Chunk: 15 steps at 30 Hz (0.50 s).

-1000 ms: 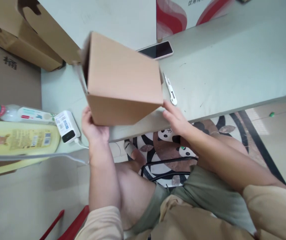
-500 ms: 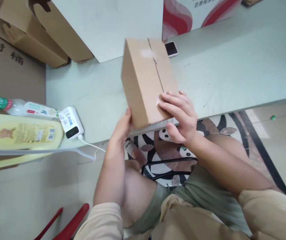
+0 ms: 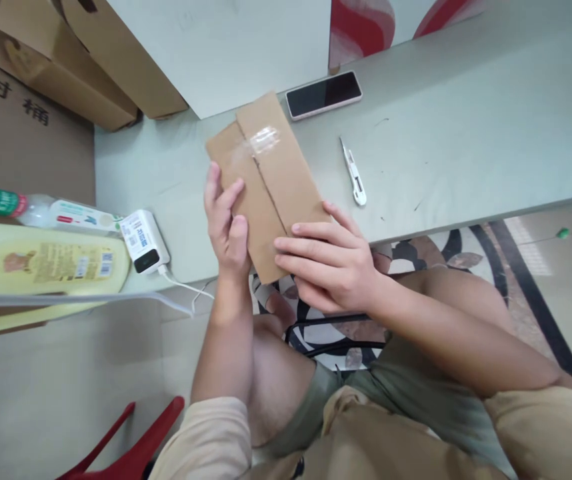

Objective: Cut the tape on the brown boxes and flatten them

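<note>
A small brown cardboard box (image 3: pixel 273 187) is between my two hands, its seamed face turned up toward me. Clear tape (image 3: pixel 265 140) crosses the seam near the far end. My left hand (image 3: pixel 227 217) grips the box's left side, thumb and fingertips on the upper face. Across the near right corner lies my right hand (image 3: pixel 333 260), its fingers resting on the seamed face and holding that end. To the right of the box, a white utility knife (image 3: pixel 353 171) lies on the table. Beyond the box is a phone (image 3: pixel 324 95) with a dark screen.
The pale table (image 3: pixel 466 147) ends at a near edge before my knees. At left stand a white power bank (image 3: pixel 145 241) with a cable, a yellow bottle (image 3: pixel 46 267) and a clear plastic bottle (image 3: pixel 11 203). Large cartons (image 3: pixel 66 73) and a white box (image 3: pixel 226 47) line the back.
The box has tipped and turned, so its taped face now points up at me. My left hand has moved up its side. The knife and whole phone have come into sight.
</note>
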Available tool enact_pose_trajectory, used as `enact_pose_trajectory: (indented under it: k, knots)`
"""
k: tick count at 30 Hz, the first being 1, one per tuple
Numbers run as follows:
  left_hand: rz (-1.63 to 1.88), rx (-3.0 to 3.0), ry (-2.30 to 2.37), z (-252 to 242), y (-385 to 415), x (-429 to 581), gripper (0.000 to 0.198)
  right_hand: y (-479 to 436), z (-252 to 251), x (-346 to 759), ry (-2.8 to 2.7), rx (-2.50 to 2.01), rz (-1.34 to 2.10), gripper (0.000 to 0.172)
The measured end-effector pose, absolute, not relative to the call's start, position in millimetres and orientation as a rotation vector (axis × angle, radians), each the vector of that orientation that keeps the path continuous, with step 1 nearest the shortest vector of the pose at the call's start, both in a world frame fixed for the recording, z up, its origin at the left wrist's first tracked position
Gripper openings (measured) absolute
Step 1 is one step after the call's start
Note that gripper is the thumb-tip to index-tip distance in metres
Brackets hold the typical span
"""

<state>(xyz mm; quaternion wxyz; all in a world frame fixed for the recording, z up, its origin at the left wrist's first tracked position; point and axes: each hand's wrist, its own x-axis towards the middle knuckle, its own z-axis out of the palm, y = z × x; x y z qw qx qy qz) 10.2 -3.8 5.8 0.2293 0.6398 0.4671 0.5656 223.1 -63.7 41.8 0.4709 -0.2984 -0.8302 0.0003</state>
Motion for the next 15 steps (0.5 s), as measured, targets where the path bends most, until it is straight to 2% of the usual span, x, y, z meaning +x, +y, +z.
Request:
enact_pose_trajectory:
  k: [3, 5, 11, 13, 15]
  knots:
    - [1.569, 1.744, 1.227, 4.2, -2.4, 18.7, 0.057, -56.2, 40.1, 229.0, -1.966, -0.725, 0.049, 0.023]
    - [1.632, 1.755, 1.190, 0.5, -0.5, 23.8, 0.052, -44.7, 36.3, 242.0, -1.881, -0.837, 0.056, 0.028]
    - [1.684, 1.712, 1.147, -7.9, 3.2, 28.0, 0.052, -8.4, 17.3, 285.3, -1.848, -1.725, 0.249, 0.033]
    - [1.680, 1.697, 1.166, -5.3, 1.1, 30.2, 0.054, -4.7, 10.8, 290.0, -1.961, -1.917, 0.326, 0.039]
    - [1.671, 1.669, 1.202, -0.5, -2.6, 33.4, 0.053, -5.2, 7.7, 289.7, -2.048, -2.036, 0.357, 0.037]
